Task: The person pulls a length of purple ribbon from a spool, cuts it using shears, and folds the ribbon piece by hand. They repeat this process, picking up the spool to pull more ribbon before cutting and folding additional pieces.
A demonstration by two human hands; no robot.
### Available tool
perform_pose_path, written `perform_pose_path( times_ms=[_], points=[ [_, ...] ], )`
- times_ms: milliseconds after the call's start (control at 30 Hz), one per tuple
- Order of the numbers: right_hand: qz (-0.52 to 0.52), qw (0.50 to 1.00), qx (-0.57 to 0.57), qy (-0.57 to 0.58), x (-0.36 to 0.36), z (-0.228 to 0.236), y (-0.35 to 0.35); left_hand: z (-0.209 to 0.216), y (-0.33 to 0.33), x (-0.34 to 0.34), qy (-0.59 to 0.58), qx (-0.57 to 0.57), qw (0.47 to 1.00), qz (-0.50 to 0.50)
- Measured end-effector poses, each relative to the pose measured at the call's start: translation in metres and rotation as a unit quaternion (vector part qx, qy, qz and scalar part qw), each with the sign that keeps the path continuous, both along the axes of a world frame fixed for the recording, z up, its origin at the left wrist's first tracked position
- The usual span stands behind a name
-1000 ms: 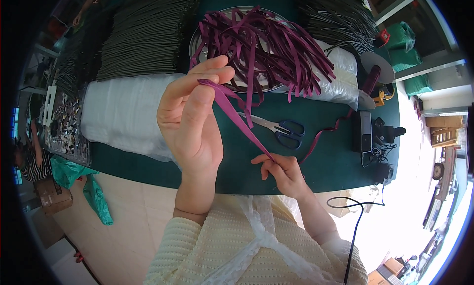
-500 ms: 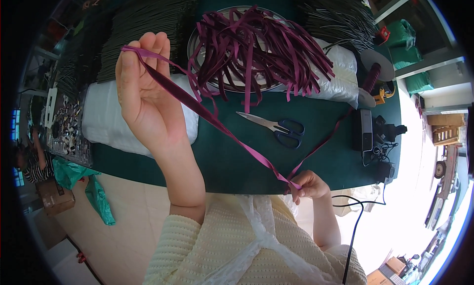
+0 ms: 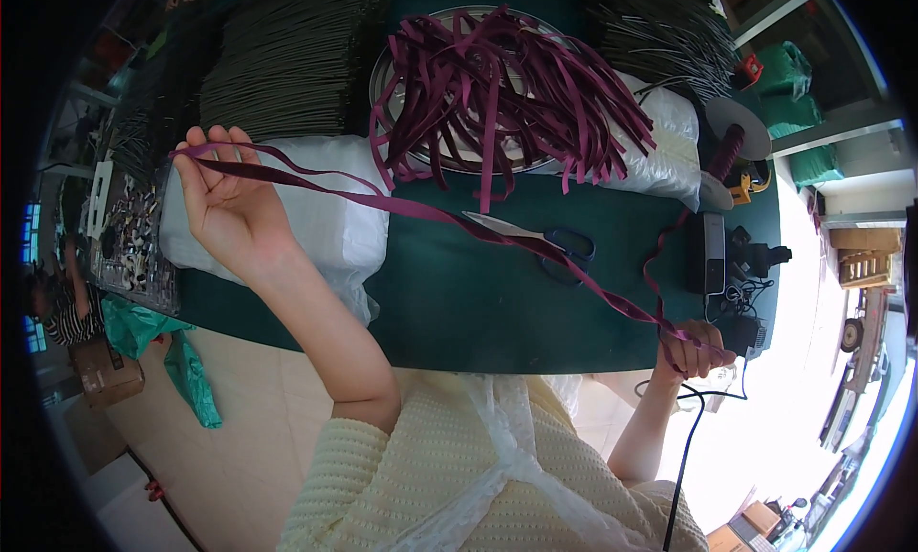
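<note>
A long burgundy velvet ribbon (image 3: 411, 208) runs across the front of me between my two hands. Its far-left end is looped at the thumb and fingertips of my left hand (image 3: 234, 212), which is raised palm up with the fingers stretched. My right hand (image 3: 693, 349) is closed around the ribbon at the table's right front edge. From there a thinner length climbs toward a spool (image 3: 724, 153) with pale flanges. The ribbon passes over scissors (image 3: 516, 229) with dark blue handles. Many cut burgundy strips (image 3: 497, 102) lie heaped on a round metal tray (image 3: 381, 78).
Bundles of dark green stems (image 3: 287, 59) and a white plastic-wrapped pack (image 3: 335, 184) lie at left. Another wrapped pack (image 3: 669, 131) is right of the tray. A black box (image 3: 709, 253) and cables sit at the green table's (image 3: 459, 313) right edge. Another person (image 3: 72, 313) is far left.
My left hand has moved left and lower, my right hand to the right, so the ribbon between them stretches longer. The length toward the spool hangs with more curve.
</note>
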State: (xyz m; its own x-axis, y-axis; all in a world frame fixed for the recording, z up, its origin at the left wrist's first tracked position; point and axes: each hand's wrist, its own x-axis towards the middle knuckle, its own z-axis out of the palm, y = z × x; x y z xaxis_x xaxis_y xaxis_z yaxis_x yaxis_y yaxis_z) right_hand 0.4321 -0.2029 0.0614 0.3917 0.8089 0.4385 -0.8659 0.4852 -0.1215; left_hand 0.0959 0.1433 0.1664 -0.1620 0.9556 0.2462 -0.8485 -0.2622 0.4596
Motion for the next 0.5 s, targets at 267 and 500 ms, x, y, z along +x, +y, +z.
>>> perform_pose_path(
  times_ms=[267, 500],
  points=[
    [-0.197, 0.977, -0.084, 0.006, 0.040, 0.053, -0.011, -0.013, 0.002, -0.025, -0.004, -0.046, 0.998, 0.042],
    [-0.485, 0.258, -0.498, -0.671, -0.008, 0.059, 0.050, 0.013, -0.039, 0.020, 0.165, 0.101, 0.981, 0.007]
  ],
)
